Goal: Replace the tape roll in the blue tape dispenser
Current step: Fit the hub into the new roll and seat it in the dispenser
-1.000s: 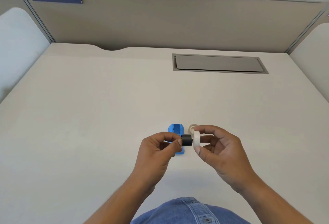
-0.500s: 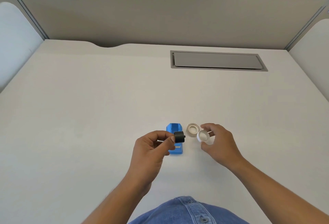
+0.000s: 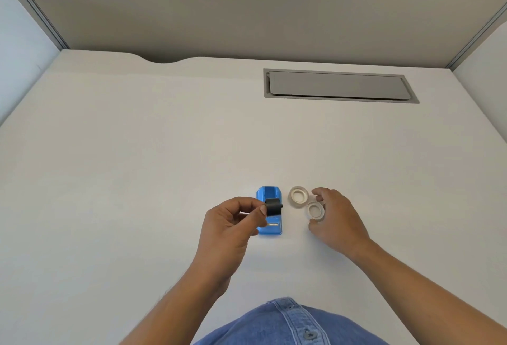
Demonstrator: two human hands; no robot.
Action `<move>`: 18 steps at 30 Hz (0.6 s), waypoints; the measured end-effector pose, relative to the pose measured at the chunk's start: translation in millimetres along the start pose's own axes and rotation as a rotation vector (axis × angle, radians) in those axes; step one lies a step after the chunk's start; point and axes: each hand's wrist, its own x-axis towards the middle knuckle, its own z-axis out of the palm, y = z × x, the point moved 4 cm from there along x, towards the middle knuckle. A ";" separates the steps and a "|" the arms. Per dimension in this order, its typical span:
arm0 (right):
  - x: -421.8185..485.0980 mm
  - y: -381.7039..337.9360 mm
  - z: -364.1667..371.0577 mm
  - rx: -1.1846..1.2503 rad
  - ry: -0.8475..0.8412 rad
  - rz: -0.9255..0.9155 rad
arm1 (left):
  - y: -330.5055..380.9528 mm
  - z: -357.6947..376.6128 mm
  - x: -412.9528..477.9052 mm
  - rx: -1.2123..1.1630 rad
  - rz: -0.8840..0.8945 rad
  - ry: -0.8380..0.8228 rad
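From the head camera, the left hand point(image 3: 233, 224) was closed in a pinch around a small black spool point(image 3: 273, 206), held by thumb and fingertips just above the blue tape dispenser point(image 3: 269, 215). The dispenser lay flat on the pale counter point(image 3: 137, 180), its cradle without a roll and a short metal bar showing near its close end. To its right, two tape rolls lay flat on the counter just beside each other: the farther roll point(image 3: 298, 194) sat apart from both hands, and the nearer roll point(image 3: 315, 209) lay under the curled fingers of the right hand point(image 3: 336, 218). That hand was loosely open over the roll; whether the fingertips touched it could not be told. A grey hatch point(image 3: 340, 86) sat in the far counter.
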 end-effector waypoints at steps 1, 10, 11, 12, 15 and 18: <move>0.6 0.2 -0.7 0.001 -0.007 0.006 | -0.1 0.4 0.5 0.000 -0.002 0.000; 13.8 -10.8 -1.8 -0.019 -0.002 -0.051 | -2.8 3.8 2.1 0.007 -0.020 -0.007; 16.3 -12.6 -1.0 -0.033 -0.003 -0.069 | -3.3 3.7 2.0 0.009 -0.024 -0.006; 18.9 -14.5 -0.1 -0.050 -0.005 -0.090 | -3.8 3.8 2.0 0.011 -0.026 -0.005; 25.7 -20.7 4.1 -0.088 -0.022 -0.167 | -3.6 3.4 1.5 0.016 -0.028 -0.006; 30.8 -25.4 7.0 -0.127 -0.022 -0.241 | -2.2 2.5 0.2 0.015 -0.020 0.001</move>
